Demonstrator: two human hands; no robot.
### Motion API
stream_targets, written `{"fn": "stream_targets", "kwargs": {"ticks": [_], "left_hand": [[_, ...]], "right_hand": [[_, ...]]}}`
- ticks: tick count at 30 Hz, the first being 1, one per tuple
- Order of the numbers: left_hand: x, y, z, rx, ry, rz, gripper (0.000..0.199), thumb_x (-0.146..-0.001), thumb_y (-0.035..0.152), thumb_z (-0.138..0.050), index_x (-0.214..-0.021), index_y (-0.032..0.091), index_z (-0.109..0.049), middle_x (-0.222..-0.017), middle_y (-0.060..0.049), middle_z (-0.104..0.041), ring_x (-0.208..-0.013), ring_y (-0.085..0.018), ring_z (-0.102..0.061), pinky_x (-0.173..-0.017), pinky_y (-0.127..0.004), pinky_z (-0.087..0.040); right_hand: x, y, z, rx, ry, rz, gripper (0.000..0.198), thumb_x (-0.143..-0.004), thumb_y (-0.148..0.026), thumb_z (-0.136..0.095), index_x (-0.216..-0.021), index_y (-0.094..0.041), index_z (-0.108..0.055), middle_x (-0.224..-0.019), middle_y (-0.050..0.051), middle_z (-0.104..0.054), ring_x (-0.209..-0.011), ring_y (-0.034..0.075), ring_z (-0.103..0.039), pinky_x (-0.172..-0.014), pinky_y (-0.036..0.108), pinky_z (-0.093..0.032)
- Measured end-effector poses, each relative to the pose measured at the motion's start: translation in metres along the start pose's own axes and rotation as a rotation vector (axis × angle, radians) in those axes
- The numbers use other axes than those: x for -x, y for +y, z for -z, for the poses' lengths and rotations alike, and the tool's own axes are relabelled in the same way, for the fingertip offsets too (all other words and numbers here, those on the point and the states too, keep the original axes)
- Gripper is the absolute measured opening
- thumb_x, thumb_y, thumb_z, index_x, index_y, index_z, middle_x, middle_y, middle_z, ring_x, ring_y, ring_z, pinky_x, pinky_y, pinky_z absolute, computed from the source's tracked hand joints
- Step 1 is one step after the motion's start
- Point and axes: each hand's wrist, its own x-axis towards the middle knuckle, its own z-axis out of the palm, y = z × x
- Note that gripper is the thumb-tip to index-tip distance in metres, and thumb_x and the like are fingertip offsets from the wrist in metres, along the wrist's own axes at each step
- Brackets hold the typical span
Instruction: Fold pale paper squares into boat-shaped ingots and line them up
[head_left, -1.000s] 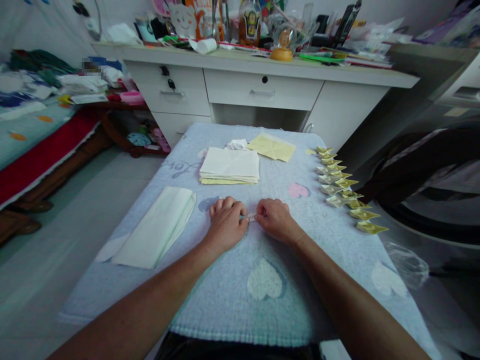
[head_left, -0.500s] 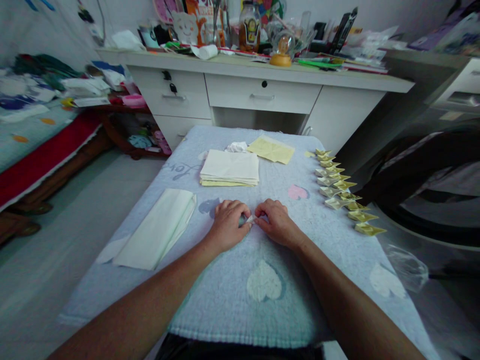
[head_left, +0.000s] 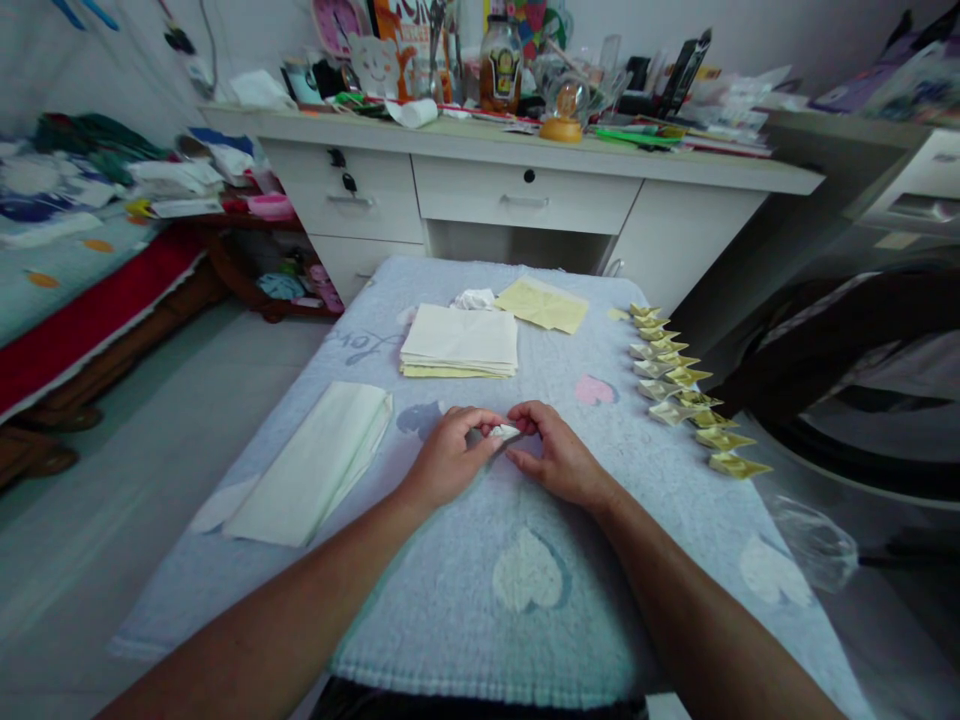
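A small white folded paper [head_left: 505, 432], pointed at its right end, is between my two hands over the middle of the table. My left hand [head_left: 453, 452] pinches its left end between thumb and fingers. At the right end, the curled fingers of my right hand [head_left: 556, 450] meet the paper, with the thumb lower down. Beyond my hands lies a stack of white and yellow paper sheets [head_left: 459, 335]. Along the table's right side stand several small folded paper boats [head_left: 673, 412], white and yellow.
A folded white sheet bundle [head_left: 311, 465] lies left on the cloth-covered table [head_left: 420, 620]. Behind the stack are a crumpled white paper [head_left: 474, 299] and yellow sheets [head_left: 544, 304]. A cluttered white desk [head_left: 525, 150] stands beyond; a washing machine [head_left: 900, 300] is at the right.
The folded paper now shows more of its white surface between my hands. My right thumb has moved away from the left one, opening a gap. The view has tilted up slightly.
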Motion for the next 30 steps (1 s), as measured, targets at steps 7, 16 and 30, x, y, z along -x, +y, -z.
{"fn": "stream_targets", "kwargs": {"ticks": [7, 16, 30], "left_hand": [[0.001, 0.003, 0.004, 0.139, 0.012, 0.023, 0.014, -0.081, 0.026, -0.058, -0.092, 0.018, -0.062, -0.086, -0.002, -0.062, -0.088, -0.017, -0.057, -0.085, -0.029, -0.044], [0.002, 0.004, 0.003, 0.161, -0.016, 0.036, 0.012, -0.081, 0.026, -0.058, -0.088, 0.017, -0.061, -0.085, -0.001, -0.061, -0.084, -0.016, -0.057, -0.083, -0.028, -0.045], [0.003, 0.007, 0.005, 0.121, -0.018, 0.027, 0.017, -0.078, 0.028, -0.061, -0.091, 0.017, -0.063, -0.087, -0.003, -0.064, -0.087, -0.018, -0.058, -0.082, -0.029, -0.044]], "right_hand": [[-0.001, -0.009, 0.000, -0.179, 0.010, -0.094, 0.018, -0.087, -0.035, -0.057, -0.084, -0.018, -0.061, -0.072, -0.001, -0.054, -0.070, 0.013, -0.050, -0.068, 0.025, -0.040], [0.000, -0.012, 0.000, -0.127, 0.053, 0.017, 0.025, -0.090, -0.038, -0.055, -0.077, -0.018, -0.061, -0.071, 0.000, -0.055, -0.072, 0.013, -0.051, -0.073, 0.027, -0.038], [-0.001, -0.015, 0.004, -0.155, 0.050, 0.024, 0.030, -0.090, -0.041, -0.055, -0.070, -0.019, -0.058, -0.069, -0.001, -0.053, -0.072, 0.014, -0.050, -0.075, 0.028, -0.038]]}}
